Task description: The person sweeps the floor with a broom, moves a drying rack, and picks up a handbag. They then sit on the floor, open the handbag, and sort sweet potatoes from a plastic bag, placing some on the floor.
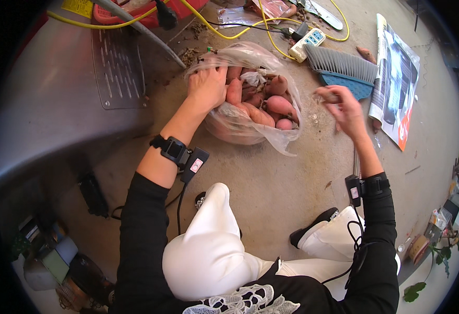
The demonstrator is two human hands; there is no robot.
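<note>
A clear plastic bag [253,135] full of pink-skinned sweet potatoes [279,105] stands with its mouth spread on the concrete floor. My left hand [207,87] grips the bag's left rim, and its fingertips are partly hidden in the plastic. Among the sweet potatoes lies a crumpled whitish scrap [255,77]. To the right of the bag, my right hand [345,112] is raised and slightly blurred. Its fingers pinch a small brown object [327,95], perhaps a small sweet potato; the blur keeps me from telling.
A brush with a blue back [345,83] and a glossy printed sheet [396,82] lie at right. Beyond the bag are a power strip [308,44], yellow cable [229,37] and red basket [135,15]. A metal surface [56,98] stands close at left.
</note>
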